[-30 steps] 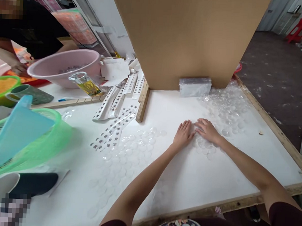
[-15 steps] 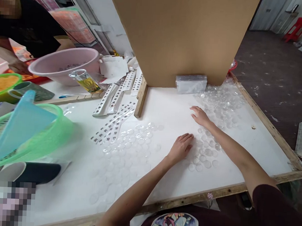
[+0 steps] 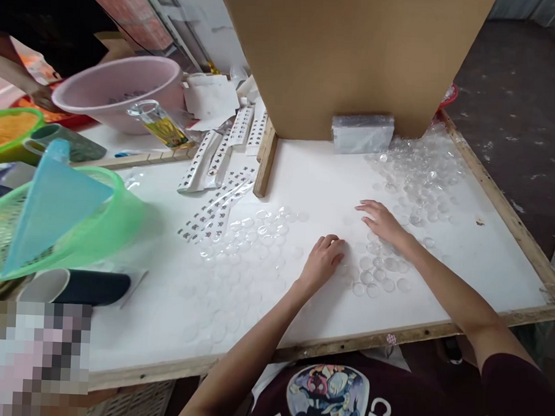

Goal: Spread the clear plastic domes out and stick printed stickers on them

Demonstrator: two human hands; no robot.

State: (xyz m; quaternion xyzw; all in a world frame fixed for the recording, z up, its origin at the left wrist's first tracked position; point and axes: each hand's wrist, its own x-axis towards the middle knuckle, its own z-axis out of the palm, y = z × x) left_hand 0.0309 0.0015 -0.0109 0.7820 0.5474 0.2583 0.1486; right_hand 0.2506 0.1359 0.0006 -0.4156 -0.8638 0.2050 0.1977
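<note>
Several clear round glass discs (image 3: 378, 272) lie flat on the white board (image 3: 477, 266) between my hands. My right hand (image 3: 383, 223) rests palm down on the discs with its fingers stretched out. My left hand (image 3: 322, 259) sits just left of them, fingers curled down onto the board at the edge of the group. A second spread of discs (image 3: 253, 237) lies further left, and a loose heap of discs (image 3: 417, 171) sits at the back right.
A tall cardboard box (image 3: 353, 58) and a silver packet (image 3: 362, 133) stand at the back. Strips of printed stickers (image 3: 213, 208), a pink basin (image 3: 117, 93), a green basket (image 3: 74, 236) with a blue scoop and a dark cup (image 3: 72, 287) lie left. Another person works at far left.
My left hand has curled its fingers and slid a little left. My right hand drew back toward me onto the discs. The view shifted slightly.
</note>
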